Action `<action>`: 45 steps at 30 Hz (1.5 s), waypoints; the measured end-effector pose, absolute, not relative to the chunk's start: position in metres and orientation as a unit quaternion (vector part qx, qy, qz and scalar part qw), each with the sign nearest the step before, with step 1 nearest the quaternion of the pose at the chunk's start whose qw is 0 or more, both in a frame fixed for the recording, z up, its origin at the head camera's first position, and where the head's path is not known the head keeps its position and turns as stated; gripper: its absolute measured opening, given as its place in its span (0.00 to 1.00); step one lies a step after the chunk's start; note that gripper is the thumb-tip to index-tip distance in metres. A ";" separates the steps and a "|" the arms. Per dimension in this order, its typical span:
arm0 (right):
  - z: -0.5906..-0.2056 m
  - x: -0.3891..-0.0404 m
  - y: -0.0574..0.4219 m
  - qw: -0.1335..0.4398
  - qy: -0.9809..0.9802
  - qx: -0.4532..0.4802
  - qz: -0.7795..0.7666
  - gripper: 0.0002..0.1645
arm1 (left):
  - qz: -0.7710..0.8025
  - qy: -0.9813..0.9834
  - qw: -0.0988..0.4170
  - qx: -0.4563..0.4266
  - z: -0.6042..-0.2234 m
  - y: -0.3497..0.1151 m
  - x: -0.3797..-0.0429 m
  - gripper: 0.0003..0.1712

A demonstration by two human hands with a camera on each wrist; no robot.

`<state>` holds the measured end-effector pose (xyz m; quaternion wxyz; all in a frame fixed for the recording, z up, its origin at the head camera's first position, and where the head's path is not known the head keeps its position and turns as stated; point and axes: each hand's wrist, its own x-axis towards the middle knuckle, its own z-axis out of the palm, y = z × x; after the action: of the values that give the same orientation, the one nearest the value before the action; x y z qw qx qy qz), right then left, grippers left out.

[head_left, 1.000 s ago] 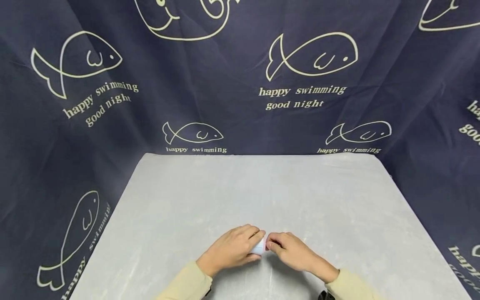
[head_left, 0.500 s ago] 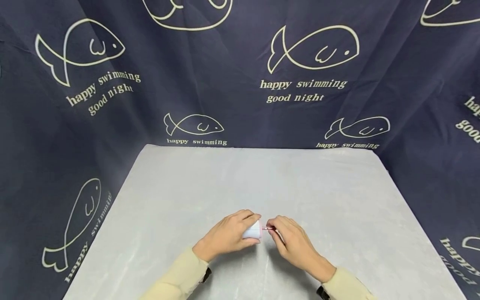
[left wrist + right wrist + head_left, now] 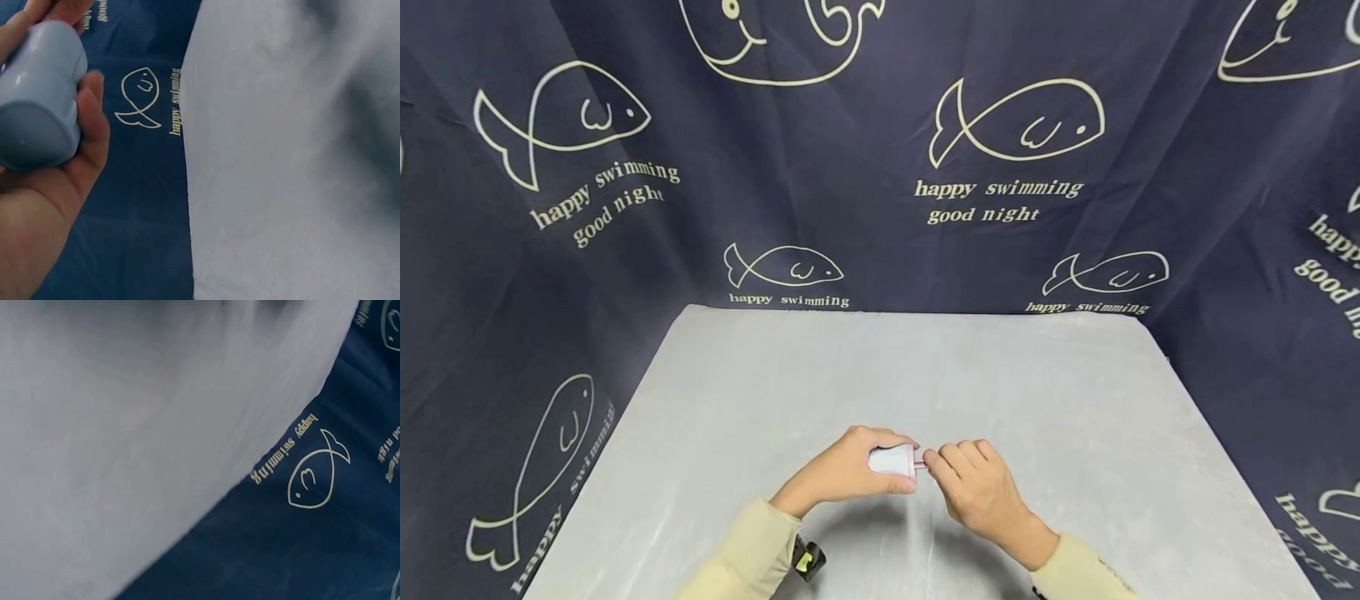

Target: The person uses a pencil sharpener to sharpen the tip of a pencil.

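My left hand (image 3: pixel 835 468) holds a small light blue cylinder (image 3: pixel 891 460) on its side, thumb below and fingers above. A pink rim (image 3: pixel 913 462) marks its right end. From that end a thin reddish rod (image 3: pixel 921 464) runs to my right hand (image 3: pixel 981 492), whose thumb and finger pinch it; the rest of the rod is hidden in the hand. In the left wrist view the smooth cylinder (image 3: pixel 44 81) shows its rounded blue base, with fingers curled round it. No hand appears in the right wrist view.
Both hands are above a table with a pale grey cover (image 3: pixel 910 375). A dark blue curtain (image 3: pixel 880 192) with fish drawings and lettering stands round its back and sides. A small black device (image 3: pixel 808 558) sits at the left wrist.
The rod has come into view between the cylinder and the right hand. The left hand has turned, showing more of the cylinder's side. The right hand has rolled, its knuckles now facing up.
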<state>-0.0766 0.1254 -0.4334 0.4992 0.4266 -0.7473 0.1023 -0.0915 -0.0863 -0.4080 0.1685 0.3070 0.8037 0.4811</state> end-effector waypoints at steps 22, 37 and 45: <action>-0.426 -0.072 0.144 -0.364 -0.707 0.180 0.579 0.23 | 0.062 0.808 -0.214 0.546 -0.427 -0.072 -0.077 0.34; -0.456 -0.056 0.137 0.301 -0.852 0.395 0.164 0.18 | 0.369 0.847 0.134 0.358 -0.429 -0.080 -0.093 0.33; -0.448 -0.074 0.135 0.372 -0.805 0.446 0.122 0.17 | 0.421 0.831 0.164 0.326 -0.421 -0.084 -0.098 0.34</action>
<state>-0.0737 0.1352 -0.4477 0.3718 0.4458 -0.8051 0.1217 -0.0978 -0.0836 -0.4214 0.1638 0.3258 0.8307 0.4207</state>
